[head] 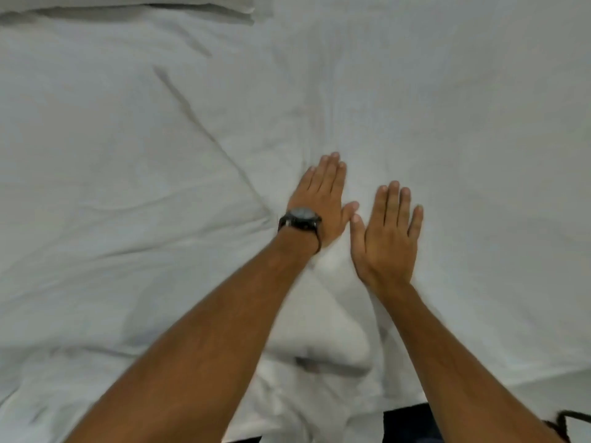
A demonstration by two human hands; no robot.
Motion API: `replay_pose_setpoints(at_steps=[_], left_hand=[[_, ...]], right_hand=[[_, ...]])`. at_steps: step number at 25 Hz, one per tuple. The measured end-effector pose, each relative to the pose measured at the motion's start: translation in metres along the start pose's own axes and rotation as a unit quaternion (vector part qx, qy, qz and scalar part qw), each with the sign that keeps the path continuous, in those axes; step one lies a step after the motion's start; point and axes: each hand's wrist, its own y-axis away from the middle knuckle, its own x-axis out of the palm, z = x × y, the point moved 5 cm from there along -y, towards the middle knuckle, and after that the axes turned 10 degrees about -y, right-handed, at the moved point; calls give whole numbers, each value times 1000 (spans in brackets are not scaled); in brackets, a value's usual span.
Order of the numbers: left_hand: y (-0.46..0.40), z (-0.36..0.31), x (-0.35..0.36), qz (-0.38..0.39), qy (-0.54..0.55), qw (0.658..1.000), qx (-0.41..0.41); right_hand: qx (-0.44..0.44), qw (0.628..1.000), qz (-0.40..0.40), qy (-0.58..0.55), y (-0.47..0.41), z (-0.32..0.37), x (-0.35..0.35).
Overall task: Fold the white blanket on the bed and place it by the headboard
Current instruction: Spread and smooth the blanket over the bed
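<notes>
I see blanket under both palms; left hand, right hand flat, fingers extended, grasping nothing.

The blanket lay spread across nearly the whole frame, over the bed. Both hands rested flat on it, palms down, near the centre of the frame. The left hand lay slightly higher in the frame, the right hand just beside it to the right and a little lower, their thumbs close together. A watch sat on the left wrist. The two forearms ran in from the bottom edge. Between them, lower centre, a bunched fold of the blanket lay heaped. A pillow edge lay along the upper left of the frame.
</notes>
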Motion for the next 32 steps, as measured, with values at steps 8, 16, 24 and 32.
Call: replay_pose_setpoints(at_steps=[8, 16, 24, 32], left_hand=[[92, 123, -2, 88, -57, 993, 59], [165, 175, -11, 121, -50, 990, 51], [226, 210, 18, 86, -16, 994, 62], [211, 218, 46, 74, 62, 993, 72]], right_hand=[[111, 970, 189, -103, 50, 90, 24], [262, 680, 332, -598, 82, 179, -57], [55, 929, 326, -164, 150, 258, -16], [117, 970, 157, -141, 156, 265, 3]])
